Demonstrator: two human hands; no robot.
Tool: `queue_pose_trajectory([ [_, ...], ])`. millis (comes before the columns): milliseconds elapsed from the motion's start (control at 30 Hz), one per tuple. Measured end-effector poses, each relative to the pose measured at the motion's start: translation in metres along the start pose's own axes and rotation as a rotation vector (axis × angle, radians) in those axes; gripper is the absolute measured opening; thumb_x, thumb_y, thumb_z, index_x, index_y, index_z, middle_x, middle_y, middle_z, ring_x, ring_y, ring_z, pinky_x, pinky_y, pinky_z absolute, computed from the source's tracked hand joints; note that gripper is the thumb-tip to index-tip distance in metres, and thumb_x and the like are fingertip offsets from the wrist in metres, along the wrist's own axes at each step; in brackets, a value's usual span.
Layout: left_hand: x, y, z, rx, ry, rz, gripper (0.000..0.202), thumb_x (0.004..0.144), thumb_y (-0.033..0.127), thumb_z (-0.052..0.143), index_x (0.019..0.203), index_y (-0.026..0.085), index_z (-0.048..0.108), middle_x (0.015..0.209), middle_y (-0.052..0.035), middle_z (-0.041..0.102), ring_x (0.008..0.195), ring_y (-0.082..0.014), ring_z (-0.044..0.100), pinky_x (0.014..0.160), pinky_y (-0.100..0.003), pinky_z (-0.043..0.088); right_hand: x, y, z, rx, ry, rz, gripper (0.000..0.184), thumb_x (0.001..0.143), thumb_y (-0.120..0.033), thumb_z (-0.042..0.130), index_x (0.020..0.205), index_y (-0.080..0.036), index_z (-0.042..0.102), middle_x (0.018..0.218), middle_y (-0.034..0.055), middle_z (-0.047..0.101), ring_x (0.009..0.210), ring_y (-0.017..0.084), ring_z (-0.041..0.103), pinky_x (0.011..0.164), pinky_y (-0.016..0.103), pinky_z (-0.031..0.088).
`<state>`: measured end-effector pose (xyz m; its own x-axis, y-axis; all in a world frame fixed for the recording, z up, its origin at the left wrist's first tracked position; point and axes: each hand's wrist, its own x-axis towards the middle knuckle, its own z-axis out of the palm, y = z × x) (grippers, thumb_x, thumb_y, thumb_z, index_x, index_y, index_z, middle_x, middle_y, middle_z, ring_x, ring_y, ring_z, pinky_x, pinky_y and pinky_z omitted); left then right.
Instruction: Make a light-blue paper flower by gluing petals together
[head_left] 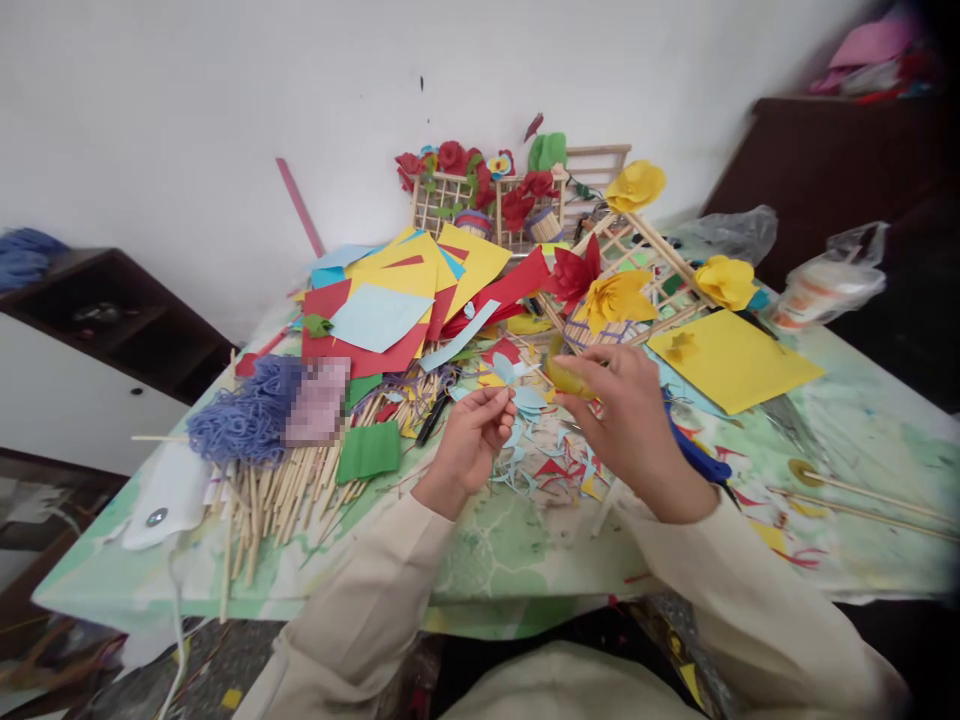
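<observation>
My left hand is closed in a pinch on a light-blue paper flower, whose petals spread out beyond the fingertips. To the right, my right hand grips a yellowish, see-through roll of tape between thumb and fingers, just above the table. A small gap separates the two hands. Under them lie light-blue, red and yellow paper scraps. Blue-handled scissors are partly hidden behind my right hand.
Coloured paper sheets lie at the back left. Purple yarn, wooden sticks and folded green paper are at left. Paper flowers on stick frames stand by the wall. A yellow sheet and bagged cup are at right.
</observation>
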<state>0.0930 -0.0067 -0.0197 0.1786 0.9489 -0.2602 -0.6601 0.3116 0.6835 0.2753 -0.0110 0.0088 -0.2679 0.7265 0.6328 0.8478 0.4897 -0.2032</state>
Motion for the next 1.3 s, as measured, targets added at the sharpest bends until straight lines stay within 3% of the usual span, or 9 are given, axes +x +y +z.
queue_pose_trajectory([
  [100,-0.003,-0.001,0.004,0.038,-0.028,-0.04,0.02,0.063,0.017,0.079,0.075,0.009,0.065,0.059,0.001,0.06,0.045,-0.0016,0.051,0.041,-0.008,0.041,0.016,-0.009,0.014,0.049,0.038,-0.037,0.027,0.085,-0.031,0.059,0.111,-0.025,0.065,0.109,0.0088,0.059,0.103,0.025,0.05,0.089,0.042,0.036],
  [267,-0.006,0.0,0.006,0.078,-0.035,-0.07,0.022,0.061,0.017,0.08,0.074,0.009,0.064,0.057,0.0008,0.06,0.044,-0.0019,0.051,0.04,-0.009,0.041,0.019,-0.006,0.021,0.092,0.06,-0.06,0.008,0.083,-0.029,0.063,0.082,-0.025,0.07,0.104,0.0052,0.061,0.102,0.024,0.05,0.088,0.041,0.034],
  [500,-0.007,-0.001,0.005,0.108,-0.051,-0.046,0.027,0.058,0.02,0.082,0.074,0.009,0.063,0.057,0.0008,0.061,0.044,-0.0019,0.051,0.04,-0.009,0.04,0.024,-0.008,0.021,0.118,0.056,-0.056,0.007,0.081,-0.029,0.065,0.079,-0.023,0.069,0.102,0.0048,0.063,0.103,0.024,0.051,0.089,0.041,0.034],
  [667,-0.007,0.0,0.004,0.095,-0.057,-0.018,0.028,0.056,0.02,0.083,0.073,0.01,0.064,0.057,0.0009,0.061,0.044,-0.0019,0.051,0.041,-0.009,0.041,0.024,-0.007,0.018,0.144,0.072,-0.05,0.015,0.082,-0.032,0.064,0.094,-0.024,0.068,0.107,0.0062,0.062,0.104,0.025,0.052,0.09,0.042,0.036],
  [767,-0.004,0.006,0.0,0.06,-0.045,0.054,0.025,0.058,0.02,0.082,0.073,0.011,0.064,0.058,0.0012,0.061,0.046,-0.0019,0.052,0.041,-0.009,0.041,0.022,-0.004,0.016,0.162,0.133,0.018,0.03,0.084,-0.034,0.06,0.111,-0.024,0.063,0.112,0.009,0.06,0.106,0.026,0.052,0.09,0.042,0.037],
  [833,-0.001,0.013,-0.004,0.036,-0.021,0.119,0.021,0.061,0.018,0.08,0.074,0.011,0.065,0.06,0.0014,0.062,0.047,-0.0015,0.052,0.042,-0.008,0.041,0.021,0.0,0.019,0.166,0.14,0.074,0.029,0.085,-0.032,0.057,0.111,-0.022,0.063,0.111,0.0098,0.061,0.106,0.026,0.053,0.089,0.042,0.038],
  [900,0.001,0.02,-0.007,0.014,0.022,0.166,0.018,0.064,0.016,0.078,0.076,0.011,0.065,0.061,0.0017,0.061,0.048,-0.0009,0.052,0.043,-0.008,0.041,0.018,0.003,0.026,0.153,0.041,0.116,0.022,0.085,-0.028,0.055,0.102,-0.02,0.067,0.105,0.0093,0.064,0.101,0.026,0.054,0.088,0.041,0.038],
  [1100,0.004,0.031,-0.01,-0.034,0.094,0.213,0.012,0.068,0.013,0.074,0.076,0.012,0.066,0.062,0.002,0.061,0.049,-0.0004,0.052,0.042,-0.006,0.04,0.007,-0.004,0.061,0.016,-0.526,0.036,0.018,0.08,-0.018,0.06,0.094,-0.018,0.072,0.092,0.011,0.068,0.094,0.026,0.057,0.08,0.037,0.038],
  [1300,0.006,0.027,-0.011,-0.039,0.081,0.194,0.012,0.069,0.014,0.074,0.077,0.011,0.065,0.06,0.0023,0.06,0.048,-0.0005,0.052,0.043,-0.007,0.04,-0.001,-0.012,0.079,0.072,-0.643,-0.054,0.023,0.074,-0.011,0.064,0.094,-0.02,0.072,0.095,0.0093,0.067,0.095,0.023,0.056,0.082,0.034,0.036],
])
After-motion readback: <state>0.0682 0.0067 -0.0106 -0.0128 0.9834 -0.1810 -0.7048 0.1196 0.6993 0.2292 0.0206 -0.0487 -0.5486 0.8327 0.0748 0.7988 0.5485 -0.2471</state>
